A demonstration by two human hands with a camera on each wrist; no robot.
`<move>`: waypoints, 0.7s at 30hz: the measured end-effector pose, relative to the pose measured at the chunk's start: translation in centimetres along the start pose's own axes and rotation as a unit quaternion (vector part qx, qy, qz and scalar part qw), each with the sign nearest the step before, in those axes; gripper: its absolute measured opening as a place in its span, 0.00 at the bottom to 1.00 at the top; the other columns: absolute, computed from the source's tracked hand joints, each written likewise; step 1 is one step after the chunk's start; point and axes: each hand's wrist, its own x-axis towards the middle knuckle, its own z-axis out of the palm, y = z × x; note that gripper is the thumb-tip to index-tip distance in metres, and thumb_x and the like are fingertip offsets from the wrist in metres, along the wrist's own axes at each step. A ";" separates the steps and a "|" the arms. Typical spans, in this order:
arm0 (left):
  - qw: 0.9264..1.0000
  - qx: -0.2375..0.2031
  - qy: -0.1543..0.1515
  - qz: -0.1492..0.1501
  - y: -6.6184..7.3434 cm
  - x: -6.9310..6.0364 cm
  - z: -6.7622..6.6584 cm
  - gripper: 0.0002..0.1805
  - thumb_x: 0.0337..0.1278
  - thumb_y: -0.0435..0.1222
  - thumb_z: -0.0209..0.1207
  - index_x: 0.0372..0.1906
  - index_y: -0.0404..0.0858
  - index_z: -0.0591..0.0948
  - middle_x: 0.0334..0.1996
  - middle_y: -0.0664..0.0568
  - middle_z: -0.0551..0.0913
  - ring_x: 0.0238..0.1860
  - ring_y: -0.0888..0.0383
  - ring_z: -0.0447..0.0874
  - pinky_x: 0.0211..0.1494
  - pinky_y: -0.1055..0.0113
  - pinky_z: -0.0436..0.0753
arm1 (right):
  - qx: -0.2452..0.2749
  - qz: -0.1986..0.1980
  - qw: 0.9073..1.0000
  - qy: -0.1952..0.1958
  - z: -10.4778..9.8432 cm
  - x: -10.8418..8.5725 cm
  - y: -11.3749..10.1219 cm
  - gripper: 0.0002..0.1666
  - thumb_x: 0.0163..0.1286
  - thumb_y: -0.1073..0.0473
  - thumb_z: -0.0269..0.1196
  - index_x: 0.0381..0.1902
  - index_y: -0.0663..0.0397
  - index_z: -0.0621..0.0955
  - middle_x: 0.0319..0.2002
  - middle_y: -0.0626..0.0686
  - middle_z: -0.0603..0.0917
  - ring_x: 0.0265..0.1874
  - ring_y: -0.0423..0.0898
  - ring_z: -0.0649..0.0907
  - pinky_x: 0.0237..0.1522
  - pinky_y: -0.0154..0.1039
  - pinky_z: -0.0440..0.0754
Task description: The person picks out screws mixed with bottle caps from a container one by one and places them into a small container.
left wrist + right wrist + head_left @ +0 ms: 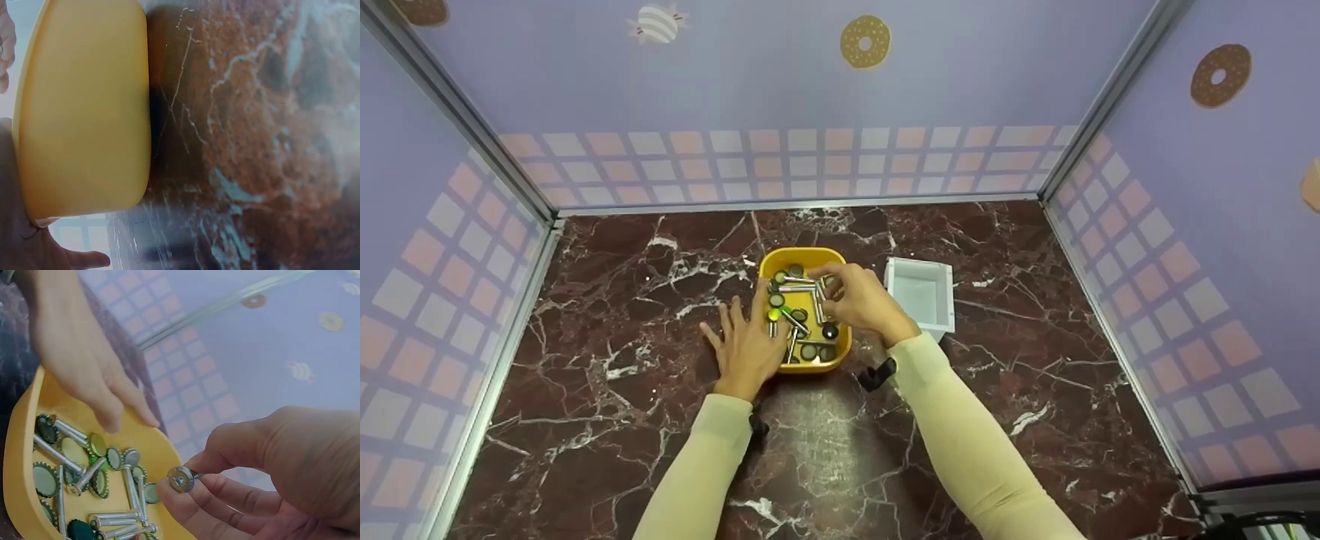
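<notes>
A yellow bin (846, 360) (84, 112) (19, 450) holds several silver bolts (135, 495) and several bottle caps (46, 478), mixed together. My left hand (750, 346) (42, 247) (79, 354) rests across the bin's left rim, its fingers spread and fairly straight. Over the right part of the bin, my right hand (864, 301) (275, 467) pinches a bolt (181, 479) between thumb and fingers; in the right wrist view the bolt's round head faces the camera. The left wrist view shows mostly the bin's outer wall.
A white rectangular box (921, 294) stands just right of the yellow bin on the dark red marbled table (615, 420). Patterned panels (780, 97) enclose the back and both sides. Some dark cables (1271, 519) lie at the lower right corner.
</notes>
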 end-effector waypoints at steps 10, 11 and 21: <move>1.000 -0.003 0.003 0.000 -0.1 0.3 0.0 0.45 0.88 0.57 0.51 0.99 0.64 0.49 0.95 0.27 0.54 0.96 0.22 0.43 0.92 0.15 0.28 | 0.043 0.012 0.999 0.030 -1.6 -1.4 2.1 0.33 0.71 0.74 0.71 0.73 0.55 0.88 0.46 0.63 0.96 0.40 0.49 0.93 0.47 0.43 0.94; 1.000 -0.003 0.002 -0.001 -0.1 0.3 0.0 0.45 0.88 0.58 0.51 0.99 0.64 0.49 0.95 0.27 0.54 0.96 0.22 0.43 0.92 0.15 0.28 | 0.042 0.014 0.998 0.035 -1.8 -1.5 2.4 0.34 0.71 0.74 0.71 0.73 0.55 0.88 0.47 0.63 0.96 0.41 0.50 0.93 0.48 0.42 0.93; 1.000 -0.007 0.004 -0.005 0.0 0.0 0.1 0.45 0.87 0.57 0.48 0.99 0.66 0.47 0.94 0.26 0.55 0.96 0.22 0.43 0.92 0.15 0.28 | 0.038 0.034 0.997 0.064 -3.3 -2.8 5.2 0.34 0.70 0.74 0.71 0.75 0.62 0.86 0.47 0.67 0.95 0.38 0.50 0.94 0.40 0.35 0.92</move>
